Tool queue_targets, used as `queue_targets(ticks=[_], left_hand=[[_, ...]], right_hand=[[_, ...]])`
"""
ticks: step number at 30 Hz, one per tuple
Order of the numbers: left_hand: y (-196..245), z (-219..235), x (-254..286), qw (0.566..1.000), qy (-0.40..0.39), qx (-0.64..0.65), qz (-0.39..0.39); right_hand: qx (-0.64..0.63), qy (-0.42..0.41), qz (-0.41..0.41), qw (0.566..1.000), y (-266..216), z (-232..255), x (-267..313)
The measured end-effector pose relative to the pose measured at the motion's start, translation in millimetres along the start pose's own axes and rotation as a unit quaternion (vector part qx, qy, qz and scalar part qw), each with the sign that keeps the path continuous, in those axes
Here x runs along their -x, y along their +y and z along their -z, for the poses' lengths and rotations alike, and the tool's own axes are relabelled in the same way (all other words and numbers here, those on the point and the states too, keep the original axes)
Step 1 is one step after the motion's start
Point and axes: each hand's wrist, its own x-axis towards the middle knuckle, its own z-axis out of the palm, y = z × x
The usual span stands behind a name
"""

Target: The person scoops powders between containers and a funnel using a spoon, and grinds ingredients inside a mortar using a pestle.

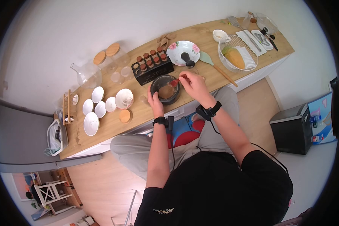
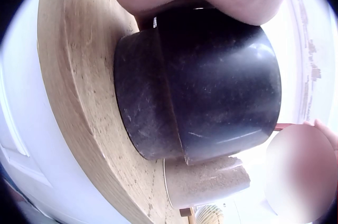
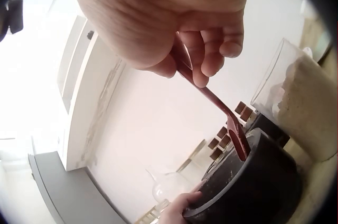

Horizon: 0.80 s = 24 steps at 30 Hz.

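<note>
A black mortar [image 1: 172,101] stands at the table's front edge with brown powder [image 1: 165,92] inside. My left hand [image 1: 156,104] holds it by its left side, the thumb at the rim. In the left wrist view the palm lies against the mortar's dark wall [image 2: 222,87]. My right hand [image 1: 196,88] pinches the handle of a small red spoon [image 3: 214,99] from above. The spoon's narrow scoop end dips inside the mortar's rim in the right wrist view. Close beside the mortar is a clear glass cup [image 3: 311,108] holding pale brown powder.
Behind the mortar stands a black rack [image 1: 152,71] of spice jars. A black pestle [image 1: 187,59] lies on a floral plate [image 1: 175,52]. Several white bowls [image 1: 91,123] and a wooden lid [image 1: 125,116] sit left. A spatula [image 1: 218,70] and a wire basket [image 1: 248,67] lie right.
</note>
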Motion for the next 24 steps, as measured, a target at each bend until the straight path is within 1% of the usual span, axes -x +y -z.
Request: queue_targets(ticks=[2, 3, 5, 6, 8, 10, 12, 14, 16, 19, 24], left_hand=[[-3, 2, 0, 1.0, 0.0, -0.007, -0.005], [-3, 2, 0, 1.0, 0.002, -0.005, -0.005], [-5, 1, -1, 1.0, 0.004, -0.001, -0.004], [-5, 2, -1, 1.0, 0.001, 0.003, -0.001], [-5, 2, 0, 1.0, -0.001, 0.008, 0.003], [-4, 1, 1, 1.0, 0.008, 0.004, 0.008], [-2, 1, 1, 1.0, 0.006, 0.007, 0.007], [0, 0, 1, 1.0, 0.003, 0.01, 0.006], [0, 1, 1, 1.0, -0.003, 0.014, 0.006], [-2, 1, -1, 1.0, -0.004, 0.014, 0.004], [-2, 1, 0, 1.0, 0.0, 0.011, 0.003]], right_hand=[[-0.029, -0.007, -0.032, 0.999, 1, 3, -2], [-0.028, -0.007, -0.032, 0.999, -2, 9, -5], [-0.069, 0.02, -0.074, 0.995, -7, 23, -12], [-0.068, 0.019, -0.075, 0.995, 0, 27, -14], [-0.109, 0.061, -0.078, 0.989, 17, 38, -19], [-0.11, 0.066, -0.073, 0.989, 23, 51, -22], [-0.134, 0.09, -0.089, 0.983, 28, 61, -24], [-0.111, 0.088, -0.097, 0.985, 32, 67, -23], [-0.14, 0.102, -0.103, 0.98, 25, 70, -23], [-0.135, 0.102, -0.121, 0.978, 23, 73, -20], [-0.098, 0.102, -0.115, 0.983, 39, 67, -13]])
